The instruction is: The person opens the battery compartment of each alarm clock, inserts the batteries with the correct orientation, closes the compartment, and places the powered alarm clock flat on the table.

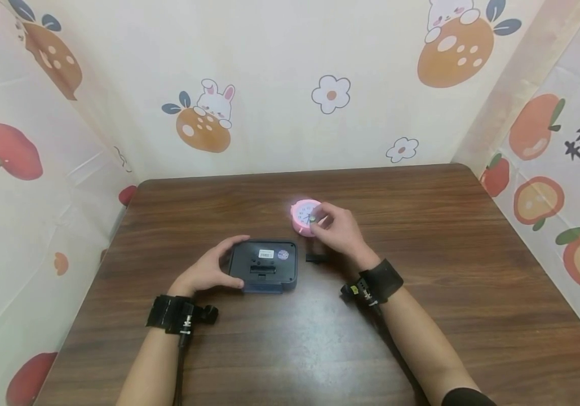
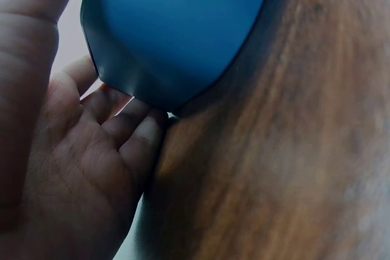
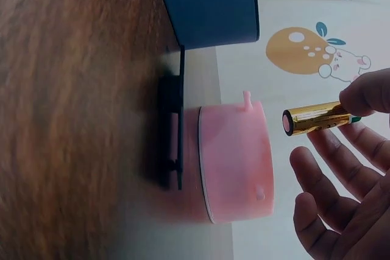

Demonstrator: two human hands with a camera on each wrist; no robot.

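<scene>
A dark blue box-shaped device (image 1: 236,259) lies on the table with its back up, showing a white label, a round sticker and an uncovered battery slot (image 1: 262,269). My left hand (image 1: 207,269) grips its left end, thumb at the near edge and fingers at the far edge. Between thumb and fingertips, my right hand (image 1: 339,228) pinches a gold battery (image 3: 314,118), its pinkish end pointing away from the fingers. In the head view that hand overlaps a round pink alarm clock (image 1: 300,228), whose dial faces up.
A small black battery cover (image 1: 316,257) lies on the wooden table (image 1: 421,237), between the device and my right wrist. Straps with cameras and cables sit on both wrists. Printed curtains (image 1: 279,67) enclose the table at the back and sides.
</scene>
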